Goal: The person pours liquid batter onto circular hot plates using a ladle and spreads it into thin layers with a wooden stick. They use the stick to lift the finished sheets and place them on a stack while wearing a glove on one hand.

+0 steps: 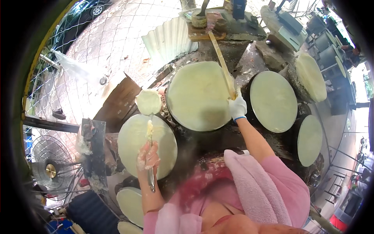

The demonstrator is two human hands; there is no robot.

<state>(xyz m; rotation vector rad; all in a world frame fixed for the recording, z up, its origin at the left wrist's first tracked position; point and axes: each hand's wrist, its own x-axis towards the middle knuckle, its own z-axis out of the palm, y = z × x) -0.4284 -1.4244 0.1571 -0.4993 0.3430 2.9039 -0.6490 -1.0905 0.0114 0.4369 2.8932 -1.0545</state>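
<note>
My left hand (148, 155), smeared with a pale paste, grips the metal handle of a ladle-like tool. The tool's round head (148, 102) is coated in the same pale paste and overlaps the far edge of the left round, pale green-yellow surface (163, 143). In a white knit glove with a blue cuff, my right hand (237, 107) holds a long flat wooden stick (221, 60). That stick slants away along the right edge of the larger middle round surface (195, 90). Whether it touches the surface, I cannot tell.
To the right are more round pale surfaces (273, 102). Beyond the middle one stands a small table with a wooden board (201, 33) and a jar (199, 22). A wire fence (117, 32) and a fan (50, 170) are at left. A pink towel (257, 184) hangs from my shoulder.
</note>
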